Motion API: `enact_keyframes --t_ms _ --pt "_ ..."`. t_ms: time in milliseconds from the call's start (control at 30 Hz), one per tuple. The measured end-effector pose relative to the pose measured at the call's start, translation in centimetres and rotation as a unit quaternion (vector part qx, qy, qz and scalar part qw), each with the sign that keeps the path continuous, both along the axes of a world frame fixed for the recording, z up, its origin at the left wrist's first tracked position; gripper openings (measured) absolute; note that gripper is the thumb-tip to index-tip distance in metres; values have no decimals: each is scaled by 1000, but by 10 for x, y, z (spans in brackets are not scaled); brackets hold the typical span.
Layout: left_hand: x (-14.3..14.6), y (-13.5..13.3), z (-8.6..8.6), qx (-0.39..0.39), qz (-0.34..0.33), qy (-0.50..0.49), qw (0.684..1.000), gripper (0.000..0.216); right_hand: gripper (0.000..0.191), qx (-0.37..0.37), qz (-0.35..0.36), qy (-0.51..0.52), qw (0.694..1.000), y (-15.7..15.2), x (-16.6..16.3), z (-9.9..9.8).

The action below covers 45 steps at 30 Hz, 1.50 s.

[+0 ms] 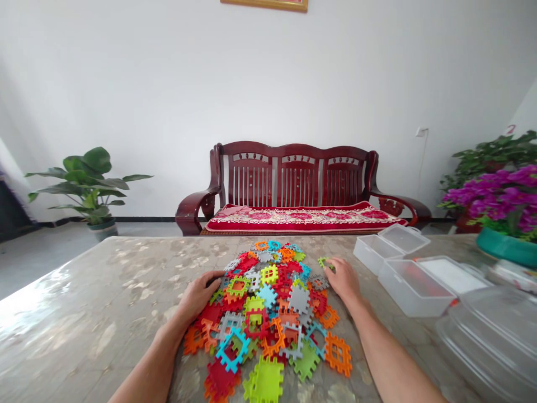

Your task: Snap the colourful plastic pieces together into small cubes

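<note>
A wide heap of interlocking plastic building tiles [268, 275] in red, orange, green, blue and grey lies on the table, with notched edges; some are solid, some are window-like frames. My left hand [205, 289] rests against the heap's left edge, fingers stretched forward and thumb apart, with no tile visibly gripped. On the far right side, my right hand [343, 275] has its fingers bent at a small green tile [321, 262], which it appears to pinch. Part of that tile is hidden by the fingers.
The patterned table [126, 296] carries two clear plastic boxes [415, 291] with open lids on the right. Nearer stands a rounded transparent container [490, 330], with a teal flower pot [505, 246] behind. A wooden bench [293, 148] stands beyond the table.
</note>
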<state>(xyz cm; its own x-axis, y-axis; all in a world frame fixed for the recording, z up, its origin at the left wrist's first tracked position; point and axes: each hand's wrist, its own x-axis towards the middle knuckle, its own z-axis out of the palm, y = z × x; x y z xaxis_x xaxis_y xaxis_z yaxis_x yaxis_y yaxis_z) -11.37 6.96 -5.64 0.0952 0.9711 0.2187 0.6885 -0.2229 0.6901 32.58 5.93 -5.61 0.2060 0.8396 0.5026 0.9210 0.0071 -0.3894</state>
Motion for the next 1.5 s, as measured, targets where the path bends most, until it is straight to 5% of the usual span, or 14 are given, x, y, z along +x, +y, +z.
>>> enact_keyframes --t_ms 167,467,600,867,1033,1167,1333,1500 --pt "-1 1 0 -1 -9 3 1000 42 32 -57 -25 33 998 -13 -8 12" --pt "0 1 1 7 0 0 1000 41 40 -130 138 33 981 -20 -3 18" --pt "1 1 2 10 3 3 1000 40 34 -126 153 64 978 -18 2 14" --pt "0 1 0 2 -1 1 1000 41 35 -74 169 296 937 -6 8 -4" --pt "1 1 2 0 3 1 1000 42 36 103 34 358 927 -4 16 -1" --pt "0 2 1 -5 1 8 1000 42 35 146 -66 298 941 -5 31 0" --pt "-1 2 0 -2 -2 4 1000 44 26 44 -122 145 981 -6 40 -1" --pt "0 1 1 -6 -1 2 1000 43 25 -58 -137 31 988 -11 32 6"
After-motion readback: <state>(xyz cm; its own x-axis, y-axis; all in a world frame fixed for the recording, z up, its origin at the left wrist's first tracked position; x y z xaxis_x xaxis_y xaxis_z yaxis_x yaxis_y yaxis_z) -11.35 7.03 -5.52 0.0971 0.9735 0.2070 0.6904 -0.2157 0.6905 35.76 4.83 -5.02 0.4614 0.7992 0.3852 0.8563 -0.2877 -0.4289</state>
